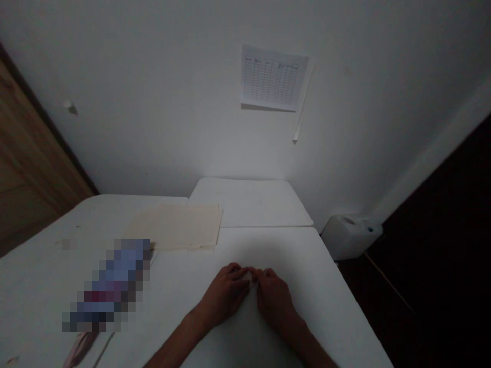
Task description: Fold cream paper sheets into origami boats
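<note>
Both hands rest side by side on a white table (326, 286), palms down, fingertips nearly touching. My left hand (227, 292) lies with its fingers curled lightly toward the right one. My right hand (273, 297) lies flat beside it. Nothing shows in either hand. A stack of cream folders (180, 226) lies beyond the hands to the left, well apart from them.
A blurred-out flat object (109, 286) lies at the left of the table, a pink item (80, 348) below it. A second white surface (251, 202) abuts the wall. A printed sheet (273, 77) hangs on the wall. A white box (351, 235) sits on the dark floor at right.
</note>
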{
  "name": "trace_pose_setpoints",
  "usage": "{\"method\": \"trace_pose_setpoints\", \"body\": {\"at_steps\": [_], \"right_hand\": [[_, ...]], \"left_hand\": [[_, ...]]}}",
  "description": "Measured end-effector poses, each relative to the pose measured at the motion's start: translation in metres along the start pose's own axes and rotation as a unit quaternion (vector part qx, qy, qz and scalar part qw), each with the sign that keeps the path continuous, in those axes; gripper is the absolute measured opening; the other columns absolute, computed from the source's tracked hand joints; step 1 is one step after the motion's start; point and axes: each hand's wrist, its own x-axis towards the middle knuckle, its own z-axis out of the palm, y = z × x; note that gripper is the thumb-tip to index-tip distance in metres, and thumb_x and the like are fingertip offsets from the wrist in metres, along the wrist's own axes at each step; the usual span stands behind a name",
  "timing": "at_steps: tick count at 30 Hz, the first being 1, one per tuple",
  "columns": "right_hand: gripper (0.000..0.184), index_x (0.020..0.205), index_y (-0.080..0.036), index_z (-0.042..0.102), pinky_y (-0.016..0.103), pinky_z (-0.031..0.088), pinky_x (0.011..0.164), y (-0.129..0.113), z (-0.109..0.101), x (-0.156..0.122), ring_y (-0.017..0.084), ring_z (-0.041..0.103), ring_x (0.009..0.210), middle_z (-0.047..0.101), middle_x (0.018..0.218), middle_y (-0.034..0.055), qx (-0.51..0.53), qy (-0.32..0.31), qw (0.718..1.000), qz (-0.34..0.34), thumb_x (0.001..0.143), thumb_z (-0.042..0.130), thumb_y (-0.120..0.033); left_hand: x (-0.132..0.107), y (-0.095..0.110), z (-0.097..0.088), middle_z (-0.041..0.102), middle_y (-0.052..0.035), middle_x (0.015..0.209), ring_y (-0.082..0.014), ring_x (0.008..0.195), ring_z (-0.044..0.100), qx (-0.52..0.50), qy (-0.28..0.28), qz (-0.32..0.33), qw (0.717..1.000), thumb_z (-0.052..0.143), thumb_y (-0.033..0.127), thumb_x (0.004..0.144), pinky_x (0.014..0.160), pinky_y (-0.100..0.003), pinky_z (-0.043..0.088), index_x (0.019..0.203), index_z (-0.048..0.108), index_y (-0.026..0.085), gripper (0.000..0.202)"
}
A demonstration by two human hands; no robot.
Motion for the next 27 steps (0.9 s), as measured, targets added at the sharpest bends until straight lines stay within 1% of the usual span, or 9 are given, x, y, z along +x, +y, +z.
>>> {"method": "trace_pose_setpoints", "body": {"at_steps": [4,9,13,18,21,24,27], "right_hand": [[0.050,0.128,-0.021,0.054,0.028,0.046,0.078,-0.003,0.000,-0.003,0.021,0.061,0.089,0.065,0.096,0.0101,-0.036,0.001,0.999,0.030,0.081,0.043,-0.004],[0.050,0.128,-0.023,0.054,0.026,0.045,0.076,0.000,-0.010,-0.011,0.019,0.061,0.086,0.065,0.096,0.0072,-0.055,-0.010,0.995,0.078,0.083,0.042,-0.005],[0.047,0.127,-0.022,0.055,0.025,0.043,0.077,0.004,-0.016,-0.017,0.019,0.059,0.089,0.064,0.094,0.0071,-0.065,-0.011,0.994,0.086,0.084,0.042,-0.006],[0.044,0.128,-0.022,0.054,0.026,0.043,0.077,0.007,-0.015,-0.020,0.019,0.059,0.085,0.062,0.095,0.0075,-0.066,0.006,0.992,0.108,0.087,0.043,-0.011],[0.044,0.128,-0.022,0.054,0.026,0.043,0.076,0.010,-0.014,-0.021,0.019,0.059,0.085,0.062,0.094,0.0069,-0.056,0.018,0.993,0.104,0.087,0.044,-0.010],[0.039,0.124,-0.022,0.055,0.025,0.042,0.074,0.012,-0.013,-0.020,0.018,0.058,0.083,0.062,0.092,0.0061,-0.054,0.033,0.993,0.096,0.088,0.045,-0.011],[0.026,0.109,-0.020,0.060,0.026,0.041,0.074,0.012,-0.012,-0.015,0.019,0.056,0.083,0.062,0.086,0.0053,-0.075,0.048,0.993,0.080,0.089,0.046,-0.012]], "left_hand": [[0.001,0.002,-0.001,0.067,-0.0034,0.113,-0.0249,0.102,0.055,0.014,0.006,-0.005,1.000,0.053,0.016,0.087,0.088,-0.043,0.050,0.092,0.071,0.026,0.021],[0.000,0.002,0.000,0.067,-0.0028,0.116,-0.0250,0.105,0.055,0.026,0.016,-0.011,0.999,0.054,0.016,0.086,0.090,-0.044,0.050,0.090,0.071,0.025,0.020],[-0.002,0.001,0.001,0.065,-0.0020,0.120,-0.0253,0.108,0.053,0.030,0.009,-0.020,0.999,0.054,0.019,0.088,0.092,-0.045,0.050,0.090,0.071,0.025,0.019],[-0.003,0.000,0.002,0.064,-0.0011,0.122,-0.0251,0.109,0.052,0.026,0.002,-0.027,0.999,0.055,0.021,0.087,0.093,-0.045,0.049,0.090,0.071,0.025,0.016],[-0.002,0.000,0.002,0.064,-0.0010,0.123,-0.0252,0.110,0.052,0.031,0.002,-0.027,0.999,0.055,0.021,0.088,0.093,-0.045,0.049,0.091,0.070,0.026,0.017],[-0.002,-0.001,0.003,0.064,-0.0016,0.122,-0.0252,0.109,0.053,0.041,0.004,-0.019,0.999,0.053,0.020,0.089,0.092,-0.045,0.049,0.091,0.070,0.026,0.019],[-0.002,-0.002,0.006,0.064,-0.0022,0.122,-0.0255,0.108,0.054,0.054,0.008,-0.017,0.998,0.052,0.020,0.090,0.091,-0.046,0.050,0.091,0.070,0.025,0.019]]}}
